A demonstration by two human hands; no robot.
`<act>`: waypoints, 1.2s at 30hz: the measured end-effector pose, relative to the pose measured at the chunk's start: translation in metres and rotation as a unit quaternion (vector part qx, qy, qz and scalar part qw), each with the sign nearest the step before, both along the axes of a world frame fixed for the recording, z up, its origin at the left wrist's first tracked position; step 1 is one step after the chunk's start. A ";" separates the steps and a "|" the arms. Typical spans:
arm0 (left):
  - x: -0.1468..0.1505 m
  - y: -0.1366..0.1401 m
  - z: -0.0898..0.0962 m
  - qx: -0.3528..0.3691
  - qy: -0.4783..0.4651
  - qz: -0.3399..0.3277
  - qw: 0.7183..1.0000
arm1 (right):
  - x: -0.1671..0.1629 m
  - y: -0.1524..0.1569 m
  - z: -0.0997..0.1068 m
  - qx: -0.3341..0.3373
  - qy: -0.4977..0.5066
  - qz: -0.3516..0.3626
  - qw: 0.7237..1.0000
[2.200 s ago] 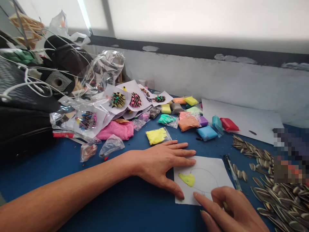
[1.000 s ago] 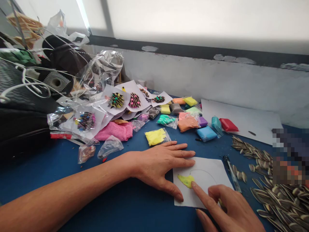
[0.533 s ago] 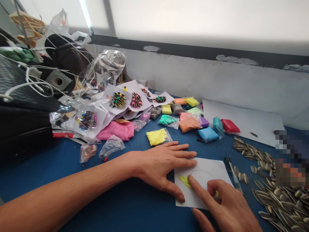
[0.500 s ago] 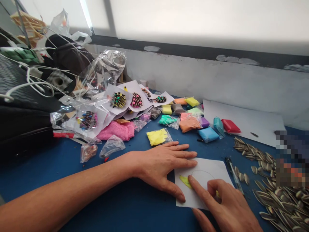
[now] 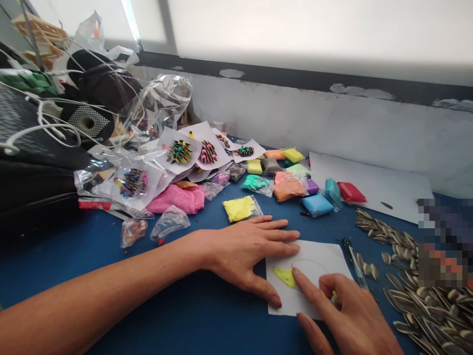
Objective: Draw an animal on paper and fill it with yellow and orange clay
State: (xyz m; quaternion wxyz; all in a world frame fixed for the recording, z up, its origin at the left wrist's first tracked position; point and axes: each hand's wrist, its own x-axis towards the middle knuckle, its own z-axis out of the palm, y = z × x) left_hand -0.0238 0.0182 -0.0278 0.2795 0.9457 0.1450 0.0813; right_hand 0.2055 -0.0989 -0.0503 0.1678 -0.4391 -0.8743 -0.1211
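My left hand (image 5: 246,256) lies flat with fingers spread, its fingertips and thumb on the left side of a small white sheet of paper (image 5: 321,251). A thin curved pencil-like line is drawn on the sheet. At its left end is a flattened, pointed patch of yellow modelling clay (image 5: 284,277). The index finger of my right hand (image 5: 340,310) is stretched out and touches the right edge of this patch. Its other fingers curl in, with a bit of yellow clay (image 5: 335,298) showing between them; the thumb is apart.
A pen (image 5: 354,264) and a heap of striped sunflower seeds (image 5: 428,305) lie to the right. Behind are clay packets, among them yellow (image 5: 240,209), blue (image 5: 317,204) and red (image 5: 351,192). Seed-decorated sheets (image 5: 209,153), a pink cloth (image 5: 177,198) and plastic bags stand back left.
My right index finger has shifted slightly right along the clay, and more of the yellow patch now shows. My left hand stays in place on the paper.
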 end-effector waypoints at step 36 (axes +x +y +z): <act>-0.024 0.032 -0.004 0.207 -0.050 0.300 0.930 | 0.011 -0.007 0.025 0.065 0.088 -0.017 0.994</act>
